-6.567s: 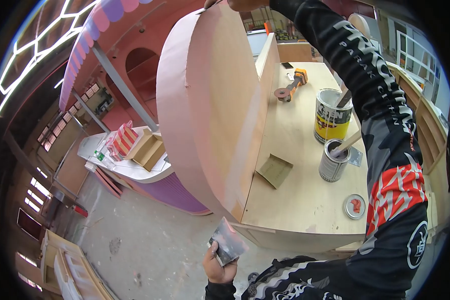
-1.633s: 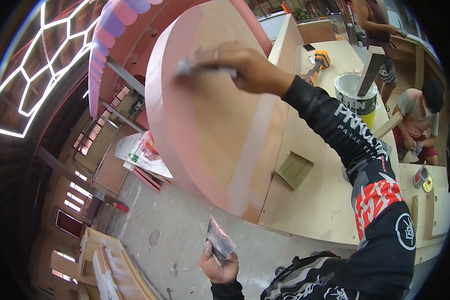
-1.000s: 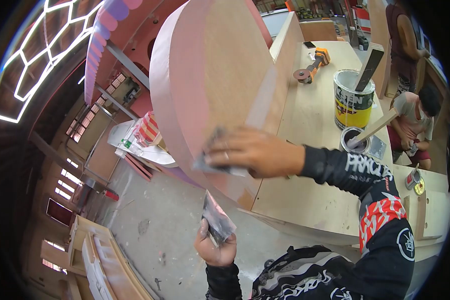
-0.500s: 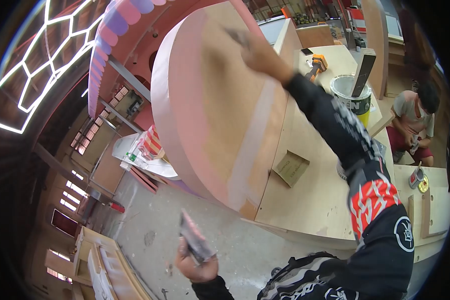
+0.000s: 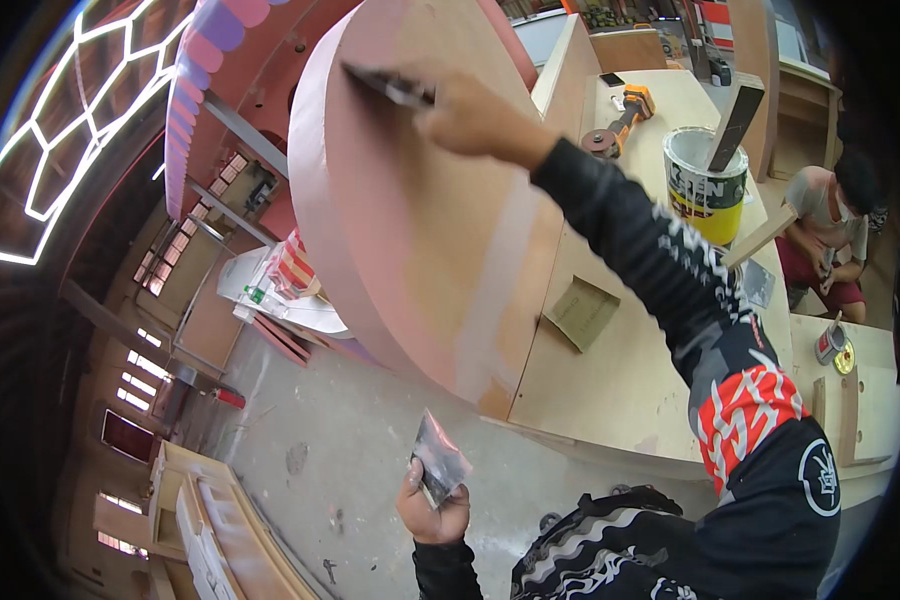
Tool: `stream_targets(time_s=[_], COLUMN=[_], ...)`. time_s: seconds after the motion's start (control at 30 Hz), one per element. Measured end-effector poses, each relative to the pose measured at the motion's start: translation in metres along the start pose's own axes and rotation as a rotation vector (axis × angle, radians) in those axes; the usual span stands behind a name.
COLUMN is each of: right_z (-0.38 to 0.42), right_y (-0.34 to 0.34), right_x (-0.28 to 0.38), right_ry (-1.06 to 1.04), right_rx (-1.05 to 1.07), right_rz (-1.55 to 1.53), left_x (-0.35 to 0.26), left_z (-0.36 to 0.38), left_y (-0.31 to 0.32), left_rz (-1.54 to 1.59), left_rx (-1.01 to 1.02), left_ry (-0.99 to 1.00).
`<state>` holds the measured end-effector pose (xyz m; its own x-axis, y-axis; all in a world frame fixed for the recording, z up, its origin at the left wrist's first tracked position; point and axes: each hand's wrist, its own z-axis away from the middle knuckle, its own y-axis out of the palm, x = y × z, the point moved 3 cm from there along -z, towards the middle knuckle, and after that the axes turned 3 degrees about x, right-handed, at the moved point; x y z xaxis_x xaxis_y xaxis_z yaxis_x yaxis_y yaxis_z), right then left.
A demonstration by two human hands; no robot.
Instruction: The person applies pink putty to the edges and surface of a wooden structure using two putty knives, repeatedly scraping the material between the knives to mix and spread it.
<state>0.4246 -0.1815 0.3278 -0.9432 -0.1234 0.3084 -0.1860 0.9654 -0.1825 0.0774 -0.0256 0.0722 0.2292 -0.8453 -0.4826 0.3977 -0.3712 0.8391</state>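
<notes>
Swept leftward across the round panel (image 5: 420,200) since half a second ago, the right hand (image 5: 465,115) grips a scraper (image 5: 385,85) flat against its upper face. Low down, the left hand (image 5: 432,510) clutches a smeared blade (image 5: 438,465). On the table (image 5: 620,390), a paint can (image 5: 705,185) lettered "…EN" holds a flat stick (image 5: 735,110).

Head cam, looks fwd/down, close over workbench (image 5: 630,390).

The right hand (image 5: 465,115) presses a scraper (image 5: 385,85) against the round pink panel (image 5: 410,220) in the upper centre; low down, the left hand (image 5: 432,510) grips a smeared plate (image 5: 438,468) (greyish).
</notes>
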Motion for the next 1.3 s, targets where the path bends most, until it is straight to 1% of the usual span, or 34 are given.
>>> stream_targets(time_s=[0.03, 0.1, 0.23, 0.33, 0.4, 0.5, 0.57, 0.6, 0.63, 0.7, 0.73, 0.8, 0.83, 0.9, 0.93, 0.97, 1.0, 1.03, 1.07, 1.1, 1.13, 1.17, 1.2, 1.23, 1.27, 1.3], right_z=[0.018, 0.053, 0.111, 0.142, 0.159, 0.18, 0.195, 0.202, 0.21, 0.224, 0.234, 0.257, 0.269, 0.297, 0.308, 0.319, 0.332, 0.332, 0.332, 0.336, 0.343, 0.336, 0.324, 0.315, 0.311, 0.302], right_y=[0.01, 0.027, 0.047, 0.056, 0.059, 0.066, 0.062, 0.057, 0.049, 0.035, 0.031, 0.028, 0.025, 0.022, 0.018, 0.013, 0.013, 0.014, 0.018, 0.022, 0.027, 0.025, 0.021, 0.018, 0.005, -0.002], right_x=[0.011, 0.035, 0.071, 0.081, 0.088, 0.093, 0.097, 0.099, 0.106, 0.131, 0.142, 0.161, 0.162, 0.152, 0.15, 0.141, 0.136, 0.138, 0.145, 0.152, 0.152, 0.158, 0.167, 0.168, 0.165, 0.165], right_ry=[-0.064, -0.177, -0.101, -0.15, -0.144, -0.166, -0.169, -0.145, -0.145, -0.032, -0.034, -0.021, -0.023, 0.126, 0.12, 0.61, 1.091, 1.088, 1.293, 1.465, 1.236, 1.243, 1.322, 1.395, 1.207, 1.204], right_rx=[-0.001, -0.043, 0.013, 0.14, 0.178, 0.234, 0.357, 0.462, 0.46, 0.495, 0.496, 0.521, 0.525, 0.674, 0.671, 0.512, 0.31, 0.312, 0.053, -0.249, -0.099, -0.097, -0.137, -0.175, -0.116, -0.115], right_rz=[0.081, -0.085, -0.011, 0.0, 0.009, 0.072, 0.088, 0.025, 0.029, -0.219, -0.212, -0.315, -0.313, -0.104, -0.099, -0.474, -0.841, -0.837, -1.261, -1.679, -1.984, -1.981, -1.892, -1.799, -2.015, -2.013], left_x=[0.0, 0.0, 0.0, -0.002, -0.003, 0.0, 0.001, 0.002, 0.002, 0.006, 0.008, 0.018, 0.014, 0.002, -0.005, -0.001, -0.004, -0.002, 0.004, 0.0, 0.002, 0.013, 0.026, 0.024, 0.019, 0.014], left_z=[-0.002, -0.006, -0.004, -0.002, -0.001, 0.001, -0.001, -0.002, -0.003, -0.005, -0.008, -0.011, -0.01, 0.0, 0.01, 0.01, 0.014, 0.023, 0.026, 0.023, 0.023, 0.024, 0.021, 0.023, 0.024, 0.024], left_y=[0.0, 0.002, 0.012, 0.012, 0.011, 0.018, 0.014, 0.011, 0.008, 0.002, -0.001, -0.002, -0.002, 0.015, 0.024, 0.027, 0.034, 0.043, 0.042, 0.043, 0.057, 0.067, 0.066, 0.064, 0.062, 0.062], left_rz=[0.0, 0.059, 0.096, 0.101, 0.087, 0.127, 0.125, 0.119, 0.118, 0.222, 0.223, 0.224, 0.227, 0.174, 0.113, 0.109, -0.266, -0.643, -0.727, -0.726, -1.225, -1.745, -1.667, -1.664, -1.792, -1.916], left_rx=[-0.002, 0.117, 0.148, 0.107, 0.16, 0.119, 0.135, 0.149, 0.153, 0.175, 0.181, 0.317, 0.32, 0.445, 0.29, 0.292, 0.42, 0.528, 0.528, 0.522, 0.8, 1.082, 1.059, 1.054, 1.001, 0.947], left_ry=[-0.007, 0.0, -0.003, 0.033, 0.047, 0.064, 0.054, 0.046, 0.043, -0.117, -0.12, -0.287, -0.286, -0.228, 0.026, 0.026, 0.49, 0.954, 1.007, 1.005, 1.236, 1.424, 1.418, 1.418, 1.409, 1.402])
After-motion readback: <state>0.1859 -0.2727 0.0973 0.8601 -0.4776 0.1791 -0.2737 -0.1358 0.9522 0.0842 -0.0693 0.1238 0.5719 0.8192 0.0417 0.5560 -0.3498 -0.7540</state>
